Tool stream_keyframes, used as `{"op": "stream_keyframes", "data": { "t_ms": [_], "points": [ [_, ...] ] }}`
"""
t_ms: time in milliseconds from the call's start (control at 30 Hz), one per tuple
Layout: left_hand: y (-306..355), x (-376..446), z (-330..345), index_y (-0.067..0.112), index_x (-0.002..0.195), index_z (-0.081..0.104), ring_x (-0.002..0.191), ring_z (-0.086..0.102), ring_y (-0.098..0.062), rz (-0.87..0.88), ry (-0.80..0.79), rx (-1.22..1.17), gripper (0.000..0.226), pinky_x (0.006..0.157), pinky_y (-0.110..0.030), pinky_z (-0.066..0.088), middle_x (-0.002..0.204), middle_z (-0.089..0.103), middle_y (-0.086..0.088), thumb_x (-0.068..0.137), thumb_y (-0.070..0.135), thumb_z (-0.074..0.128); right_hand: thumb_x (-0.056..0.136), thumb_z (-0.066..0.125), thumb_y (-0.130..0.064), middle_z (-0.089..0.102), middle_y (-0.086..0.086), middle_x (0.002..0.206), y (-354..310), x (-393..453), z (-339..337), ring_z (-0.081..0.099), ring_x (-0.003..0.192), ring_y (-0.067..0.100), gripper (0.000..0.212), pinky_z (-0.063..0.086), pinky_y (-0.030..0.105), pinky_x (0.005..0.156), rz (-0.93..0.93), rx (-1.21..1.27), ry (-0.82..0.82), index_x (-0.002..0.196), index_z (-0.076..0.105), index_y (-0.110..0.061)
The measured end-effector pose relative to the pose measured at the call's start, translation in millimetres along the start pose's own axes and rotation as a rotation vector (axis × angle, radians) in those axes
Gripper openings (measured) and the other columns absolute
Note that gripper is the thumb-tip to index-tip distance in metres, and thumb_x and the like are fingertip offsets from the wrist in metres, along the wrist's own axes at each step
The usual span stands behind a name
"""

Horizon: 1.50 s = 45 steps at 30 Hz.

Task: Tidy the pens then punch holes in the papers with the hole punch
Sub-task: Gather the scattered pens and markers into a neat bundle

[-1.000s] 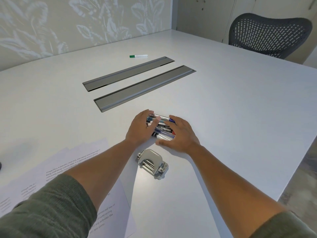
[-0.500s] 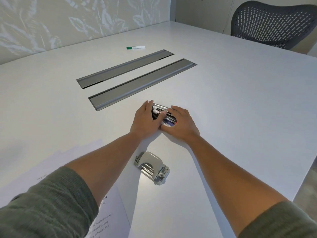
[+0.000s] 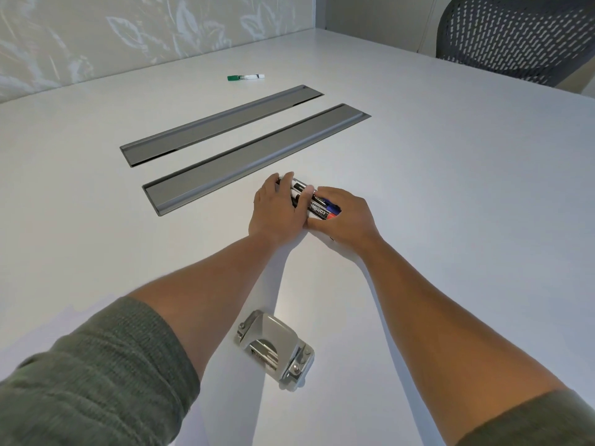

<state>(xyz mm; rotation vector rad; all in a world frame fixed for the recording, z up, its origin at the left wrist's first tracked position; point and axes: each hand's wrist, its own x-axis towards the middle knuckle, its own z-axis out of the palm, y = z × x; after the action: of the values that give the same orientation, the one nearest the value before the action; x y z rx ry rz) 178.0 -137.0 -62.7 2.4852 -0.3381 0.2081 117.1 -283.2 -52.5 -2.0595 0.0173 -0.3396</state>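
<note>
Marker bundle [image 3: 317, 206] sat on the white counter [image 3: 450, 188], just beside the nearer grey cable tray [image 3: 254, 159]. Your left hand [image 3: 277, 209] and right hand [image 3: 343, 217] were together, both gripping the bundle from opposite sides. Hole punch [image 3: 275, 347] lay nearer you, between your forearms. One green marker [image 3: 245, 77] lay well apart, past the far tray.

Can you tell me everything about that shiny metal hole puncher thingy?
The hole punch is small and silvery, polished metal by its look, with a rounded press lever on top and bolts at both ends. It lies askew on the white table, near the person, between the two forearms. Nothing touches it except the table.
</note>
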Motion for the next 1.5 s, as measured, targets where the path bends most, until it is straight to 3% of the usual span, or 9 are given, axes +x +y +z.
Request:
{"op": "stream_keyframes", "data": {
  "t_ms": [133, 467, 600, 700, 800, 900, 1100, 1367, 1500],
  "points": [
    [2.1, 15.8, 6.8, 0.025, 0.151, 0.037, 0.147, 0.026, -0.028, 0.0, -0.009, -0.016, 0.064, 0.121, -0.042, 0.022, 0.158, 0.029, -0.009, 0.1, 0.063, 0.032, 0.062, 0.079, -0.035, 0.064, -0.023, 0.1, 6.1, 12.6, -1.2, 0.06, 0.09, -0.006, 0.038, 0.046, 0.007, 0.073, -0.039, -0.007, -0.011, 0.087, 0.062, -0.058],
    [-4.3, 33.4, 8.9, 0.019, 0.137, 0.052, 0.132, 0.044, -0.018, 0.041, 0.038, -0.24, 0.048, 0.112, -0.039, 0.037, 0.139, 0.051, -0.001, 0.104, 0.051, 0.035, 0.055, 0.081, -0.048, 0.061, -0.022, 0.107, 16.9, 26.5, 4.8, 0.059, 0.096, -0.01, 0.047, 0.049, 0.01, 0.079, 0.0, -0.05, 0.134, 0.099, 0.068, -0.037],
    [-8.4, 31.9, 4.7, 0.018, 0.134, 0.056, 0.128, 0.05, -0.018, -0.045, 0.093, -0.412, 0.048, 0.11, -0.034, 0.039, 0.137, 0.057, -0.004, 0.106, 0.046, 0.029, 0.058, 0.077, -0.059, 0.054, -0.032, 0.115, 14.1, 20.4, 4.8, 0.058, 0.098, -0.011, 0.048, 0.055, 0.022, 0.084, 0.019, -0.138, 0.172, 0.102, 0.065, -0.043],
    [-8.8, 29.5, 4.3, 0.023, 0.137, 0.056, 0.128, 0.05, -0.013, -0.05, 0.086, -0.438, 0.046, 0.104, -0.024, 0.033, 0.138, 0.058, 0.001, 0.107, 0.044, 0.028, 0.056, 0.075, -0.069, 0.049, -0.034, 0.121, 9.3, 13.7, 5.0, 0.057, 0.097, -0.01, 0.058, 0.053, 0.021, 0.083, 0.018, -0.215, 0.172, 0.109, 0.064, -0.045],
    [-6.1, 28.4, 3.2, 0.026, 0.116, 0.059, 0.114, 0.058, -0.018, 0.013, 0.046, -0.395, 0.041, 0.096, -0.032, 0.044, 0.115, 0.064, 0.005, 0.107, 0.046, 0.025, 0.049, 0.069, -0.08, 0.045, -0.033, 0.126, 5.5, 10.2, 7.7, 0.055, 0.095, -0.008, 0.077, 0.047, 0.02, 0.08, 0.025, -0.338, 0.143, 0.118, 0.059, -0.048],
    [-2.8, 28.2, 1.1, 0.027, 0.105, 0.058, 0.1, 0.06, -0.017, 0.044, 0.033, -0.346, 0.042, 0.089, -0.038, 0.049, 0.101, 0.063, 0.007, 0.107, 0.048, 0.022, 0.052, 0.063, -0.081, 0.043, -0.03, 0.131, 5.7, 10.8, 11.4, 0.053, 0.106, 0.0, 0.076, 0.05, 0.029, 0.084, 0.022, -0.423, 0.16, 0.121, 0.056, -0.05],
    [-0.9, 25.5, 0.9, 0.024, 0.11, 0.059, 0.104, 0.058, -0.015, 0.074, 0.026, -0.306, 0.043, 0.093, -0.041, 0.049, 0.107, 0.063, 0.007, 0.108, 0.045, 0.022, 0.071, 0.058, -0.07, 0.047, -0.025, 0.132, 12.7, 14.2, 15.2, 0.052, 0.112, 0.007, 0.054, 0.052, 0.033, 0.087, -0.026, -0.479, 0.208, 0.119, 0.06, -0.045],
    [-0.7, 19.7, 4.9, 0.024, 0.136, 0.054, 0.128, 0.051, -0.014, 0.076, 0.042, -0.223, 0.04, 0.104, -0.032, 0.042, 0.138, 0.058, 0.007, 0.107, 0.042, 0.033, 0.076, 0.056, -0.063, 0.051, -0.021, 0.129, 10.9, 11.9, 16.1, 0.058, 0.1, 0.011, 0.049, 0.051, 0.036, 0.088, -0.049, -0.482, 0.248, 0.117, 0.063, -0.038],
    [-2.5, 14.8, 1.3, 0.025, 0.136, 0.054, 0.127, 0.052, -0.014, 0.047, 0.043, -0.246, 0.039, 0.105, -0.037, 0.044, 0.137, 0.058, 0.007, 0.107, 0.042, 0.033, 0.076, 0.055, -0.069, 0.054, -0.021, 0.126, 5.1, 10.2, 10.6, 0.057, 0.106, 0.006, 0.052, 0.051, 0.03, 0.084, 0.011, -0.404, 0.308, 0.115, 0.064, -0.036]
  ]
}}
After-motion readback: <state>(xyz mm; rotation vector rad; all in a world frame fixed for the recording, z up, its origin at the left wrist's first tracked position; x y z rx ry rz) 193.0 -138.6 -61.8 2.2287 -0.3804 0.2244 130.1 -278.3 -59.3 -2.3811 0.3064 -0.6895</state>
